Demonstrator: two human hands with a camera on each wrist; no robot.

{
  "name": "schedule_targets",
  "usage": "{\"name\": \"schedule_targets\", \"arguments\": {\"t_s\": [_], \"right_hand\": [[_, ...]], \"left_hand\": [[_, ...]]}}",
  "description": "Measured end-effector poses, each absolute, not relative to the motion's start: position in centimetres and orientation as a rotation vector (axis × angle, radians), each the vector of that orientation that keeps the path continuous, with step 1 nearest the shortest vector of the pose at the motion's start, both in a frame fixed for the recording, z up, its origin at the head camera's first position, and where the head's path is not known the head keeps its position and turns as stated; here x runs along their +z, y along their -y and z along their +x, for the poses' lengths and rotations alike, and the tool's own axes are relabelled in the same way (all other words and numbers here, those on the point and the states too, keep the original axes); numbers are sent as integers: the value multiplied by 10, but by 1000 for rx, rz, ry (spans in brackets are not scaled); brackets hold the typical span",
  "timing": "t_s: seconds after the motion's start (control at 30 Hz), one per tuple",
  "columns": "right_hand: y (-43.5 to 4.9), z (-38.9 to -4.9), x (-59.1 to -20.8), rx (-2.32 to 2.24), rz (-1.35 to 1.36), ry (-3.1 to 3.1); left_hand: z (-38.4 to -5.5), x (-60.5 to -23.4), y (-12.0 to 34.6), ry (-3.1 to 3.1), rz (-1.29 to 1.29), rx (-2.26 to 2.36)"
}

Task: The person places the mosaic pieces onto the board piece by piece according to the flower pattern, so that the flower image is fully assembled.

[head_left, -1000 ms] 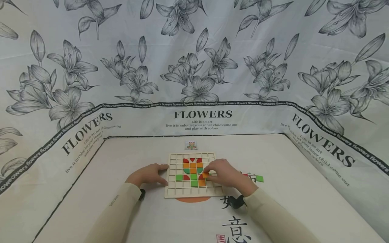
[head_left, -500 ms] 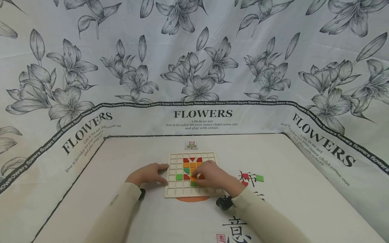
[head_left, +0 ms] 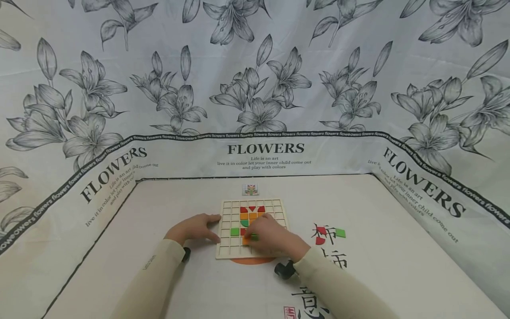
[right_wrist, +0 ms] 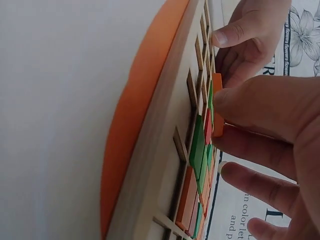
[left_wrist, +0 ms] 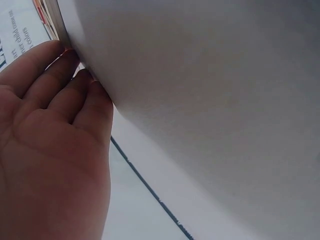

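A wooden grid board (head_left: 230, 253) lies in the middle of the table, bearing red, orange and green tiles in a flower-like pattern. My right hand (head_left: 272, 235) pinches an orange square tile (right_wrist: 218, 107) between thumb and finger, close over the lower rows, just left of a green tile (right_wrist: 196, 142). In the head view the hand hides much of the pattern's right side. My left hand (head_left: 193, 228) touches the board's left edge with fingers extended and thumb apart. The left wrist view shows its fingertips (left_wrist: 95, 87) right at that edge.
A small pattern card (head_left: 250, 190) lies beyond the board. Right of it are two loose red quarter-round tiles (head_left: 320, 241) and a green square tile (head_left: 340, 233), on a cloth printed with black characters. A floral curtain (head_left: 263, 88) encloses the table's back and sides.
The right hand has carried the orange tile leftward and slightly nearer across the board, from the right of the pattern to its lower left. The left hand stays at the board's edge.
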State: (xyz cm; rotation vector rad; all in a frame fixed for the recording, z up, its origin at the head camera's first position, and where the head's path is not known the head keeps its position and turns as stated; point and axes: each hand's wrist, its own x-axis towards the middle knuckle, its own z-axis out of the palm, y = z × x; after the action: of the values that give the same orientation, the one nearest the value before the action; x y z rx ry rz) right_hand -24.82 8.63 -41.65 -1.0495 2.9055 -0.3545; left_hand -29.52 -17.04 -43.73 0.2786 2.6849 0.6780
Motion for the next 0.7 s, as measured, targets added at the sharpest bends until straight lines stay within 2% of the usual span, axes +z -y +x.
{"name": "schedule_targets", "arguments": {"t_s": [0.37,0.7], "right_hand": [[-79,-252,-424,-254,-1136,-2914],[-75,-252,-425,-211,-1101,-2955]], "left_hand": [[-293,-436,170,-2682,267,675],[-294,-437,170,-2677,272,689]]}}
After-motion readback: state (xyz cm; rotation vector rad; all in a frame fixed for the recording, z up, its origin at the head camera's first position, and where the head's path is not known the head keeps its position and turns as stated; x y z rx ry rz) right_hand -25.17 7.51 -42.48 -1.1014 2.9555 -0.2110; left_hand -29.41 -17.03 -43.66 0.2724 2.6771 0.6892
